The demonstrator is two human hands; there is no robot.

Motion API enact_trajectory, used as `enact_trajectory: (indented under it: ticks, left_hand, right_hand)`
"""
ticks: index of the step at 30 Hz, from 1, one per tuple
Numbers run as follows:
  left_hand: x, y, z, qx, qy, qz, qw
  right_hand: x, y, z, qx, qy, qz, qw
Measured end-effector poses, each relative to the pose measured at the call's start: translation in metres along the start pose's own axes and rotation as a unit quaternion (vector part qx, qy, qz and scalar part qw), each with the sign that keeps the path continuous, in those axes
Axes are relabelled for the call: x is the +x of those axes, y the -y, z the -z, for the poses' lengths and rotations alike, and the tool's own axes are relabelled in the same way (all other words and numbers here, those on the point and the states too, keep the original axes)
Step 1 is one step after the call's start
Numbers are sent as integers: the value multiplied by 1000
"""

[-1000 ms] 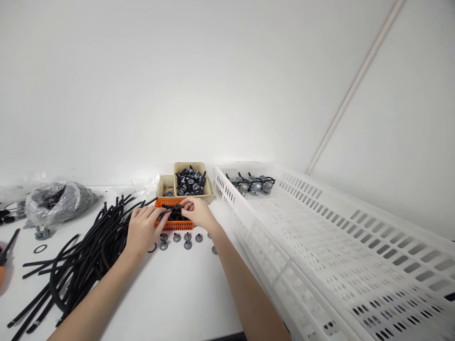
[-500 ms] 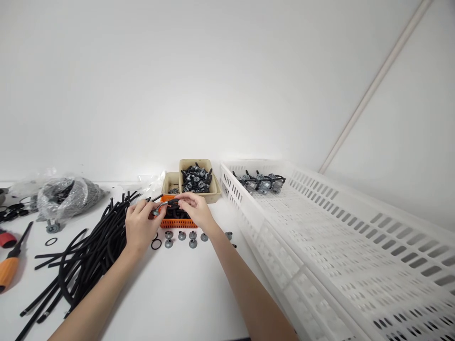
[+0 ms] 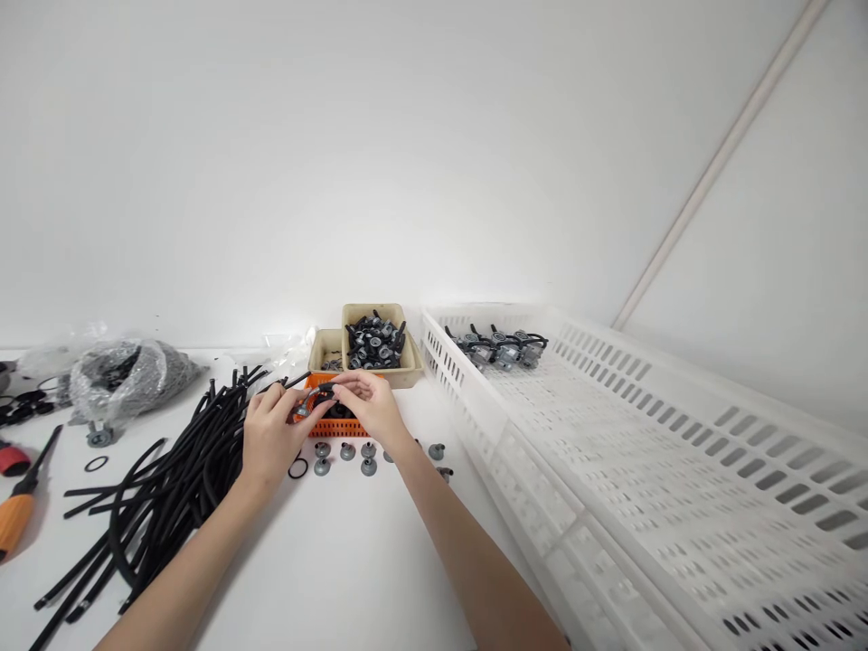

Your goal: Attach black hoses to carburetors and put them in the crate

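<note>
My left hand [image 3: 272,432] pinches a small grey metal fitting [image 3: 302,410], partly hidden by the fingers. A short black tube [image 3: 324,390] curves from that fitting toward my right hand [image 3: 372,409], whose thumb and fingers are closed on it. How far the two parts are joined is too small to tell. Both hands are over an orange basket [image 3: 339,429] with black pieces inside. Several grey cone-shaped fittings [image 3: 368,466] stand on the white table below the basket, and a black O-ring [image 3: 297,467] lies near my left wrist.
Long black hoses [image 3: 183,479] are heaped at left, beside a clear bag [image 3: 132,375] of parts and an orange-handled screwdriver [image 3: 17,515]. Behind the basket, a beige bin [image 3: 410,358] holds black-and-grey parts. A large white perforated crate [image 3: 597,479] fills the right, with several assemblies [image 3: 505,348] inside.
My hands have come closer together. The tube now bends more between them, and my left thumb reaches further right under it.
</note>
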State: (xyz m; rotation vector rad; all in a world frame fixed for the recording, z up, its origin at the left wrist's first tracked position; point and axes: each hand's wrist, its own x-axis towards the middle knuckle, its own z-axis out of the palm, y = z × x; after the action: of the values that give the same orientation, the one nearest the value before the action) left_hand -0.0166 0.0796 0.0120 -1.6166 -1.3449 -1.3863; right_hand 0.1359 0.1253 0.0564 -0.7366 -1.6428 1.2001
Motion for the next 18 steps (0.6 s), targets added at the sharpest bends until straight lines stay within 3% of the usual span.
enact_trajectory:
  ticks: [3, 9, 18]
  left_hand:
    - [-1, 0, 0, -12, 4, -11, 1000]
    - [0, -6, 1, -84, 10, 44, 995]
    - [-2, -8, -2, -121, 22, 62, 990]
  right_hand:
    - [-1, -1, -2, 2, 7, 6, 1000]
    - [1, -4, -2, 19, 4, 23, 1000]
    - [4, -7, 1, 35, -30, 19, 999]
